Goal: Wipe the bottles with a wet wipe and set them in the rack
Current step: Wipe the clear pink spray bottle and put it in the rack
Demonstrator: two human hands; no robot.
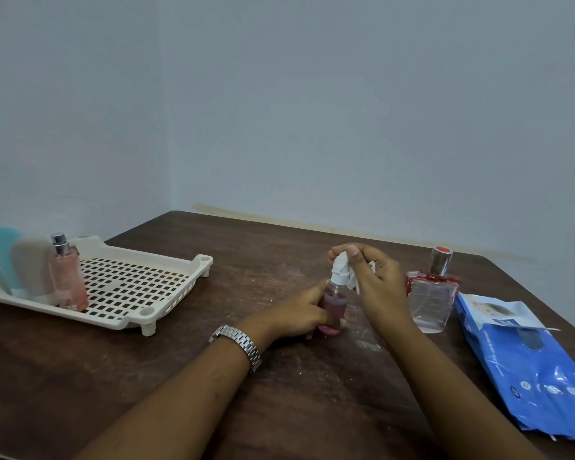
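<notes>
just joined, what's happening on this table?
The left hand steadies a small pink spray bottle upright on the brown wooden table, while the right hand rubs a white wet wipe over its nozzle. Three bottles already stand in the cream plastic rack; a square clear glass bottle waits beside the blue wipes pack.

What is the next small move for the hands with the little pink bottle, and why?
Probably bring the wet wipe down from the white spray cap onto the pink body. The right hand pinches the wipe only around the cap, while the left hand holds the small pink bottle upright on the table. It stands far from the rack, so wiping seems unfinished.
</notes>
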